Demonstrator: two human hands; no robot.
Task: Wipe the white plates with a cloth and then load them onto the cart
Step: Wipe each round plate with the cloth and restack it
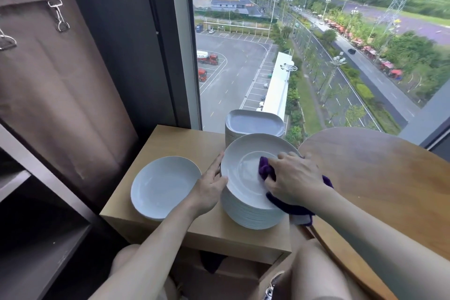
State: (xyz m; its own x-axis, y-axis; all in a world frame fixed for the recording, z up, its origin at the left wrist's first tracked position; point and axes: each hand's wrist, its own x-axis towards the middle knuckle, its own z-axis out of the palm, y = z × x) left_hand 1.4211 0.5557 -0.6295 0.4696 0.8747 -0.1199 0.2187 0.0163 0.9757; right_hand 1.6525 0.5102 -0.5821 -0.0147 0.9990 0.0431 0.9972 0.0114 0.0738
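Topping a stack, round white plate, glossy

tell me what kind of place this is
Probably a restaurant or hotel service area on a high floor: stack of round white plates, stack of square dishes, window looking down on a car park.

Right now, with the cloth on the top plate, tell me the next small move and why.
Probably sweep the purple cloth leftward across the top plate. The right hand presses it bunched on the right side of the well, the rest lies uncovered, and the left hand steadies the plate's left rim.
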